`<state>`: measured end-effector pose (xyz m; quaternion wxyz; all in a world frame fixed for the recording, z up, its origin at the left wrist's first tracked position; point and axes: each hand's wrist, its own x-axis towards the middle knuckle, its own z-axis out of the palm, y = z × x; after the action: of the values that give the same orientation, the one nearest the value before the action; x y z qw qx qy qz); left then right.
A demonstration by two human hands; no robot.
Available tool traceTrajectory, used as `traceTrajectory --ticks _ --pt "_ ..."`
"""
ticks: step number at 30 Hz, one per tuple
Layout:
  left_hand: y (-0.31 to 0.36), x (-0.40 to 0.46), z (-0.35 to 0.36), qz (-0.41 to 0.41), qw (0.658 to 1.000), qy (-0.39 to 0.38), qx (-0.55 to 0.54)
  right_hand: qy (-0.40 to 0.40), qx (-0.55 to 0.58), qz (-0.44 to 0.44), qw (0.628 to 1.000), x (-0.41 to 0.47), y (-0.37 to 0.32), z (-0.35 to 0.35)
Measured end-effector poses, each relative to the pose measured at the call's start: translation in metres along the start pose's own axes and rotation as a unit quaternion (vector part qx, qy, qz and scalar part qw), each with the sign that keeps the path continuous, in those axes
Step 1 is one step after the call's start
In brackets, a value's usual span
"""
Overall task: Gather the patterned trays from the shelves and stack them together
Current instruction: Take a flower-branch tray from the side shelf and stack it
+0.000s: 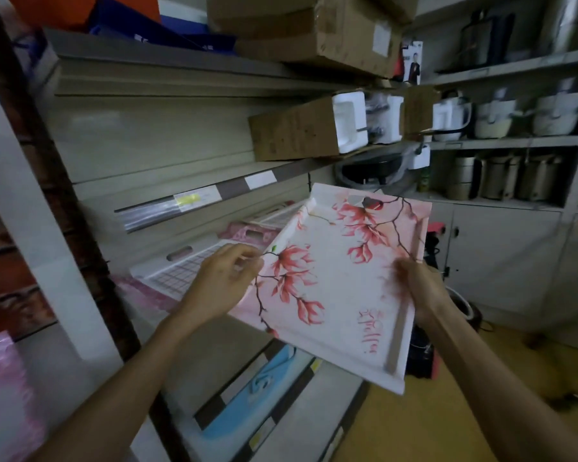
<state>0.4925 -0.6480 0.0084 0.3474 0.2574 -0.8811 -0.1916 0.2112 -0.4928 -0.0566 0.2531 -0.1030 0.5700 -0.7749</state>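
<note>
- Forearms enter from the bottom edge, both bare, reaching forward and up toward the shelving.
- Left hand (222,278) grips the left long edge of the floral tray (334,281), fingers curled over the rim.
- Right hand (417,288) holds the opposite long edge; the fingers are blurred, but they wrap the rim.
- Floral tray is held in the air between the two hands, clear of the shelves and tilted, far end raised. White ground, red blossoms on dark branches, red script near the right side, a handle slot at the far end.
- Blue tray (261,388) lies on the low shelf beneath the held tray, partly hidden by it.
- Pink item (4,395) sits at the lower left edge; its kind cannot be told.
- Grid tray (177,271) rests on the middle shelf just behind the left hand, white with a checked pattern and a handle slot.
- Pink tray (247,233) lies beyond it on the same shelf, also slotted.
- Shelf edge (194,200) above carries a yellow label and white tags.
- Box (294,130) stands on the upper shelf with white foam at its open end.
- Cartons (314,25) are stacked on the top shelf, blue and orange bags to their left.
- Pots (501,178) and white appliances fill the far right shelving.
</note>
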Motion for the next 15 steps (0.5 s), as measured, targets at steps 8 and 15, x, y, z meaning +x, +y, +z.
traceTrajectory --ticks 8,15 --pt "-0.013 -0.03 0.0 -0.148 0.984 -0.044 -0.089 -0.059 0.061 -0.024 0.996 -0.046 0.016 -0.024" --pt "-0.016 -0.045 -0.033 -0.15 0.979 0.016 -0.135 -0.159 0.07 -0.042 0.984 -0.081 0.011 0.021"
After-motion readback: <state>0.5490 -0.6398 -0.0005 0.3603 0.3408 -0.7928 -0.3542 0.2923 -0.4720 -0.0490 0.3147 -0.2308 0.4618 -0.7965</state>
